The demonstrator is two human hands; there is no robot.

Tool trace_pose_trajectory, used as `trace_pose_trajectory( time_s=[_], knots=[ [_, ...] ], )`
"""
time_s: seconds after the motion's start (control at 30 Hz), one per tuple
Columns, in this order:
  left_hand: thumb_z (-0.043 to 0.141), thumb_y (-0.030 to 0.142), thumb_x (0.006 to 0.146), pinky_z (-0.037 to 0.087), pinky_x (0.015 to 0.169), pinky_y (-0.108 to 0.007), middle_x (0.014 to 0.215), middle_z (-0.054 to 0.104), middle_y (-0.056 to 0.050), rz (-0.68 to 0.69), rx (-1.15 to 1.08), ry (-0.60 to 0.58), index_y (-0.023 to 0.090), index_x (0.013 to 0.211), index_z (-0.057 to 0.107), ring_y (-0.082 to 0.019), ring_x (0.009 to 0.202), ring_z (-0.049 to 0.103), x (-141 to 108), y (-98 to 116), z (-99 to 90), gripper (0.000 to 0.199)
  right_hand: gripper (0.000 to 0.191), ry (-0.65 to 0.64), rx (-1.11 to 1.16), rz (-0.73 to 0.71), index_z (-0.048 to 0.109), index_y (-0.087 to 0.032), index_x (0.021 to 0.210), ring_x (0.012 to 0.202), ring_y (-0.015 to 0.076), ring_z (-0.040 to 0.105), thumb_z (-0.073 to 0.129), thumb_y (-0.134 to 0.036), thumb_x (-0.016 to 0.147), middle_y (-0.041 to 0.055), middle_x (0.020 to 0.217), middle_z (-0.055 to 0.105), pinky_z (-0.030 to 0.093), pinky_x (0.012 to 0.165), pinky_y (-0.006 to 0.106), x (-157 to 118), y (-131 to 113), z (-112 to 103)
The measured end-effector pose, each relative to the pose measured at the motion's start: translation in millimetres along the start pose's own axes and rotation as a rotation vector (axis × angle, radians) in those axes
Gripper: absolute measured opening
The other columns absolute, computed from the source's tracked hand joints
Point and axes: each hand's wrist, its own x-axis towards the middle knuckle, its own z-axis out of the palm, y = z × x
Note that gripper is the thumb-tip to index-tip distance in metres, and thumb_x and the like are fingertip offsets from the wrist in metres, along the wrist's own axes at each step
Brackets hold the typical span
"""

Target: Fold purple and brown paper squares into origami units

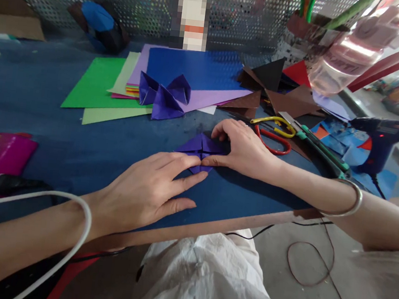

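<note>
A small sheet of purple paper, folded with its flaps meeting at the middle, lies flat on the blue tabletop. My left hand comes in from the left with its fingers spread, and its index fingertip touches the paper's near part. On the right side, my right hand has its thumb on the paper and its other fingers curled at the far right corner. Just behind stands a folded purple paper form with several points. The paper's right corner is hidden under my right hand.
Coloured paper sheets are stacked behind. Scissors, a cutter knife and a glue gun lie to the right, near a clear bottle. A magenta device sits left. A white cable crosses my left forearm.
</note>
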Motion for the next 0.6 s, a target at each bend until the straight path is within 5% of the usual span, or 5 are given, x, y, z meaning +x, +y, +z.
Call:
trace_pose_trajectory(
  time_s=[0.17, 0.6],
  knots=[
    [0.051, 0.035, 0.103, 0.054, 0.102, -0.046, 0.13, 0.065, -0.016, 0.024, -0.012, 0.017, 0.012, 0.135, 0.062, -0.031, 0.122, 0.061, 1.6, -0.6, -0.5, 0.04, 0.064, 0.021, -0.102, 0.047, 0.059, -0.019, 0.103, 0.103, 0.0311, 0.06, 0.084, -0.067, 0.069, 0.0098, 0.107, 0.064, 0.046, 0.091, 0.046, -0.4, 1.8, 0.7],
    [0.054, 0.021, 0.101, 0.055, 0.099, -0.045, 0.125, 0.071, -0.014, 0.054, -0.022, 0.045, 0.012, 0.131, 0.063, -0.027, 0.114, 0.067, 5.2, -0.9, -2.9, 0.033, 0.064, -0.02, -0.067, 0.015, 0.061, -0.02, 0.111, 0.108, 0.0322, 0.058, 0.082, -0.067, 0.072, 0.0119, 0.117, 0.064, 0.044, 0.094, 0.047, -1.4, 7.1, -1.5]
  ],
)
